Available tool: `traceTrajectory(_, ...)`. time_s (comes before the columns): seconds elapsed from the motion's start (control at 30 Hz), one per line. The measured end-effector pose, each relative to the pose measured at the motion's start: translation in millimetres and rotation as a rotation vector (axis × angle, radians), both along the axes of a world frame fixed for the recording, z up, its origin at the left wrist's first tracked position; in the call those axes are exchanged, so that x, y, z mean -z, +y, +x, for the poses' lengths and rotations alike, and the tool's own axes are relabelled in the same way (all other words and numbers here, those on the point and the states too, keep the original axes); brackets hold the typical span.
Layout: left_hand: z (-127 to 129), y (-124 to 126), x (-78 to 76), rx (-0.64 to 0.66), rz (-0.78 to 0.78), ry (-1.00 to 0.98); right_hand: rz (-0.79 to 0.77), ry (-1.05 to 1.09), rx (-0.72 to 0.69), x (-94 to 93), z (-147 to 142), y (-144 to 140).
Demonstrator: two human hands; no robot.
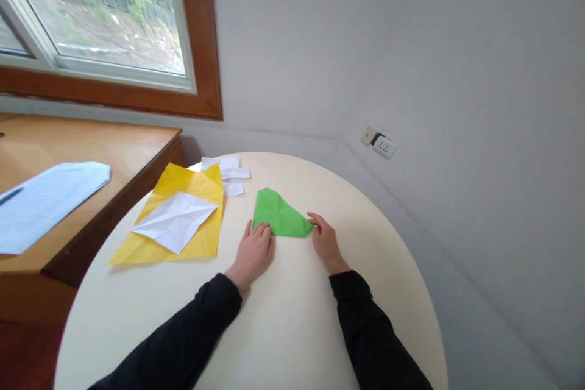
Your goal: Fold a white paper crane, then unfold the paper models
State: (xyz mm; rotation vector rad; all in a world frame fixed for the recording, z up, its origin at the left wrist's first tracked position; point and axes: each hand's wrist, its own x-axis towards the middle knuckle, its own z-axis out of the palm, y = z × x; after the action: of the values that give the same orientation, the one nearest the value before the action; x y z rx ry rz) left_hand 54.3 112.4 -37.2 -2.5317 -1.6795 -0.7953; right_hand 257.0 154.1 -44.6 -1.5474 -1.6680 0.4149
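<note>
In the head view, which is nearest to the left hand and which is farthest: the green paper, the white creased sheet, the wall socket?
1. Green paper: touching the left hand, just to its right.
2. White creased sheet: to the left, lying on the yellow paper.
3. Wall socket: far right, on the wall.

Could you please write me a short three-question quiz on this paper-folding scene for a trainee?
1. True or false: both hands touch the green folded paper.
2. Which sheet lies on top of the yellow paper? A) a white creased sheet B) a blue sheet C) a red sheet
3. Fill in: the white paper strips lie on the round table just ____ the green paper, toward the wall.

Key:
1. True: the left hand presses its near left corner, and the right hand touches its right tip.
2. A, the white creased sheet.
3. Beyond.
</note>
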Motion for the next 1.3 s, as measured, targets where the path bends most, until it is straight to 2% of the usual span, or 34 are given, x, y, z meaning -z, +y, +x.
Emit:
traceTrajectory(0.1,-0.8,-1.4,-2.4,-0.036,0.018,-0.006,-0.014,0.017,-0.046,-0.9,-9.5,-21.6)
traceTrajectory(0.23,-1.0,-1.2,1.3,-0.065,0.013,0.031,0.006,-0.026,-0.199,-2.4,-27.9,-56.2)
traceTrajectory(0.37,-2.0,1.3,6.3,0.007,-0.062,0.075,0.015,-0.131,-0.264,-8.7,-39.9,-72.4)
traceTrajectory(0.5,-6.7,5.1,6.8,0.141,-0.121,0.060,0.010,-0.062,-0.207,-12.1,-35.6,-64.6)
traceTrajectory(0.67,-16.1,10.3,4.2,0.308,-0.211,0.023,0.029,0.036,-0.171,-4.0,-15.1,-44.8)
traceTrajectory(0.8,-19.9,11.1,0.7,0.357,-0.258,0.026,0.046,0.026,-0.097,7.1,4.4,-29.9)
traceTrajectory(0.93,-21.0,9.7,-3.7,0.399,-0.296,0.026,0.099,0.027,-0.092,13.7,21.4,-19.3)
traceTrajectory(1.17,-23.6,5.7,-13.5,0.520,-0.383,-0.008,0.155,-0.099,-0.013,9.2,44.2,-13.7)
traceTrajectory(1.3,-22.4,1.7,-17.9,0.550,-0.399,-0.055,0.185,-0.250,-0.068,5.6,47.0,-17.6)
